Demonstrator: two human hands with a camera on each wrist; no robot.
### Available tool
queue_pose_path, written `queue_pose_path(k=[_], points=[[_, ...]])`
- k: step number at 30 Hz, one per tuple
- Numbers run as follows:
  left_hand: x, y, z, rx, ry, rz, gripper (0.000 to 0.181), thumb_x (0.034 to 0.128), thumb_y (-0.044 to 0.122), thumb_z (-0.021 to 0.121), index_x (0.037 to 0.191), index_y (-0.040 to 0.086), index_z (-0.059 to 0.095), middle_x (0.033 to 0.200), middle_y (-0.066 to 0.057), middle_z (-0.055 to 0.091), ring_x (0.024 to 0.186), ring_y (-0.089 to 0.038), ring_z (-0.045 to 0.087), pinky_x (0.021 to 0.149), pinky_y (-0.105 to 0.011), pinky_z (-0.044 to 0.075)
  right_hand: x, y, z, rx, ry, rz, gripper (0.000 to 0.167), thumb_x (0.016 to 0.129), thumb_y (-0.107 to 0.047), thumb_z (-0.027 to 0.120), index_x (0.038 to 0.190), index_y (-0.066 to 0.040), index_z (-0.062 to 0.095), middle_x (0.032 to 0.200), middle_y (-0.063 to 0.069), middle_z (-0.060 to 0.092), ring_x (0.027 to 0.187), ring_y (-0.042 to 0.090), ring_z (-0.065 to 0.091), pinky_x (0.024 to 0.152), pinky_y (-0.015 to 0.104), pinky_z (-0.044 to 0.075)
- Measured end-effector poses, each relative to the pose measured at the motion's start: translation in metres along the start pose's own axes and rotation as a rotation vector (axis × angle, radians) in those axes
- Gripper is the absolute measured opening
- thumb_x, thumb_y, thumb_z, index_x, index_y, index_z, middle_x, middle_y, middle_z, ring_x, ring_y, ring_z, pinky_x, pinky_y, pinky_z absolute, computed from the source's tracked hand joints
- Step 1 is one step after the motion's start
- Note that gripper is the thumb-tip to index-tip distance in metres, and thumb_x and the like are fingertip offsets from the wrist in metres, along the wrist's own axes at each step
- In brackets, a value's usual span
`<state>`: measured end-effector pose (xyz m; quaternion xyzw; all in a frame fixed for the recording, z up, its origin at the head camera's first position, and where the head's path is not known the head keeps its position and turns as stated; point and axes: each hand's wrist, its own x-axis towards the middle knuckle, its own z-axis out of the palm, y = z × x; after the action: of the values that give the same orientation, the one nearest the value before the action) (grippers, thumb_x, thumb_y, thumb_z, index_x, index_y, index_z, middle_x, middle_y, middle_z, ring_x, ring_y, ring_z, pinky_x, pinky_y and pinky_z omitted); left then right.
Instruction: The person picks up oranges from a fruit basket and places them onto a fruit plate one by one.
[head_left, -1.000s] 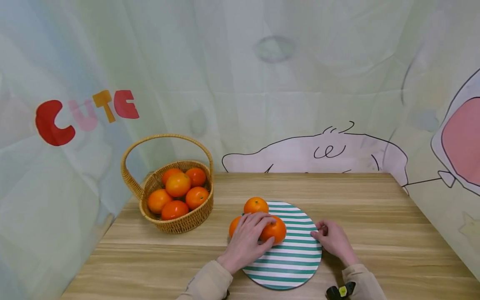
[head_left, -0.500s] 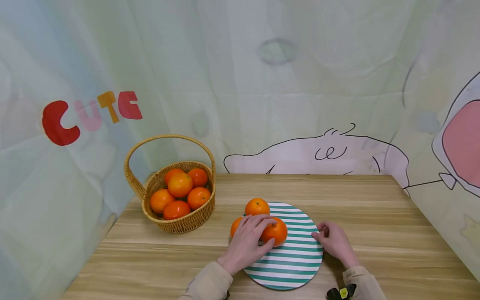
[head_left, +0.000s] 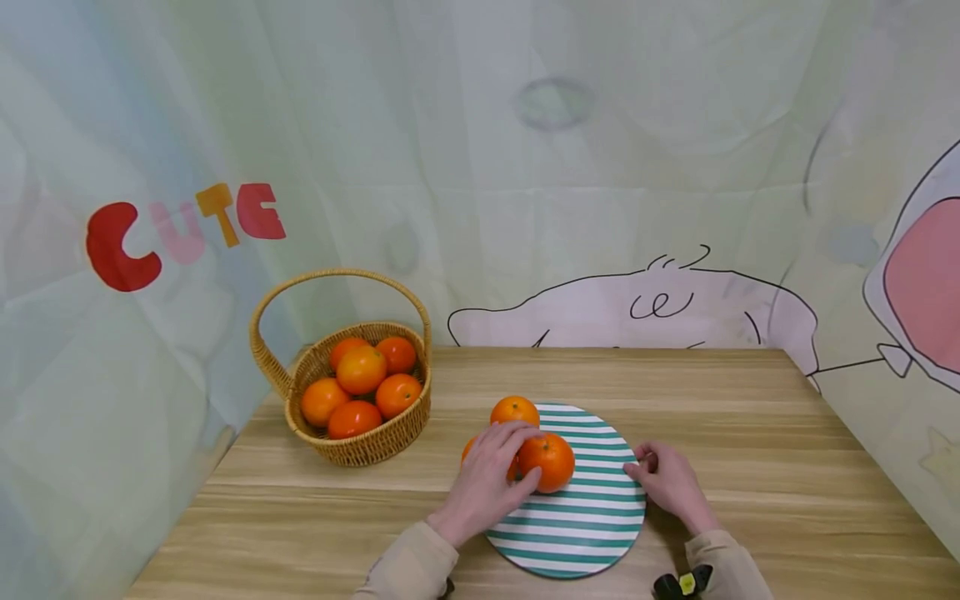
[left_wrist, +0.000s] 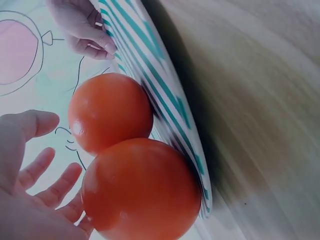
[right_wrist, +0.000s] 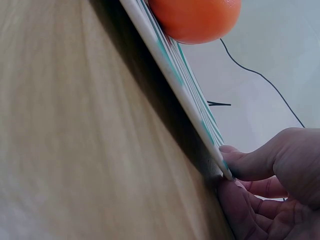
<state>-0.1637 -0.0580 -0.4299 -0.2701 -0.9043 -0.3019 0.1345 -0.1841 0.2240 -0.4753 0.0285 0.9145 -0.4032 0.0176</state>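
A round plate (head_left: 585,525) with green and white stripes lies on the table. Three orange fruits are grouped at its left side: one at the back (head_left: 514,412), one in front (head_left: 549,463), and one at the left, mostly covered by my left hand (head_left: 489,483). That hand's fingers are spread and bent loosely over the fruits; in the left wrist view a gap shows between the thumb and the two fruits seen there. At the plate's right edge, my right hand (head_left: 671,487) pinches the rim between thumb and fingers, as the right wrist view shows.
A wicker basket (head_left: 375,446) with a tall handle, holding several orange fruits, stands at the back left of the wooden table (head_left: 735,408). A printed curtain (head_left: 480,208) hangs behind and at both sides. A black strap is near my right sleeve.
My left hand has drawn slightly left, off the front fruit, which shows more fully now. My right hand stays at the plate's rim. The head view shifted a little.
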Motion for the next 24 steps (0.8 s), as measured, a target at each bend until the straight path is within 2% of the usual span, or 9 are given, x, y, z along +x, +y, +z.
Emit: queue_pose_path(k=[5,8,12,19,24], points=[[0.001,-0.003,-0.004,-0.129,0.023,-0.064,0.039,0.0907,0.020,0.071,0.129,0.017,0.062,0.135,0.000,0.062,0.127,-0.023,0.055,0.110,-0.052,0.044,0.000,0.001,0.000,-0.003,0.002,-0.008,0.022,0.092,-0.010,0.068,0.106,0.005,0.061,0.077,0.007,0.055,0.065,0.017,0.052,0.054,0.026,0.045],[0.001,-0.005,-0.007,-0.233,0.047,-0.120,0.041,0.0910,0.016,0.071,0.130,0.015,0.059,0.135,-0.003,0.062,0.128,-0.027,0.056,0.111,-0.053,0.044,0.000,0.001,0.000,0.000,0.000,-0.007,0.022,0.092,-0.010,0.068,0.106,0.005,0.061,0.077,0.007,0.055,0.065,0.017,0.052,0.053,0.026,0.045],[-0.001,-0.008,-0.011,-0.329,0.089,-0.189,0.043,0.0911,0.012,0.070,0.132,0.014,0.058,0.137,-0.007,0.060,0.129,-0.032,0.056,0.111,-0.056,0.044,-0.001,0.001,0.000,0.003,-0.005,-0.003,0.022,0.092,-0.010,0.068,0.107,0.005,0.061,0.077,0.007,0.055,0.065,0.017,0.052,0.054,0.026,0.046],[-0.006,-0.016,-0.021,-0.338,0.149,-0.233,0.046,0.0917,0.010,0.069,0.136,0.013,0.056,0.142,-0.008,0.058,0.135,-0.032,0.052,0.113,-0.057,0.041,-0.001,0.000,0.000,0.000,-0.006,-0.002,0.022,0.093,-0.010,0.068,0.107,0.005,0.061,0.078,0.007,0.055,0.067,0.017,0.052,0.054,0.027,0.045],[-0.007,-0.029,-0.032,-0.299,0.245,-0.217,0.048,0.0898,0.008,0.072,0.135,0.014,0.057,0.139,-0.009,0.061,0.134,-0.031,0.053,0.114,-0.055,0.040,-0.001,-0.001,0.000,0.000,-0.008,0.015,0.023,0.093,-0.010,0.068,0.108,0.005,0.061,0.078,0.008,0.055,0.067,0.018,0.052,0.055,0.028,0.047]])
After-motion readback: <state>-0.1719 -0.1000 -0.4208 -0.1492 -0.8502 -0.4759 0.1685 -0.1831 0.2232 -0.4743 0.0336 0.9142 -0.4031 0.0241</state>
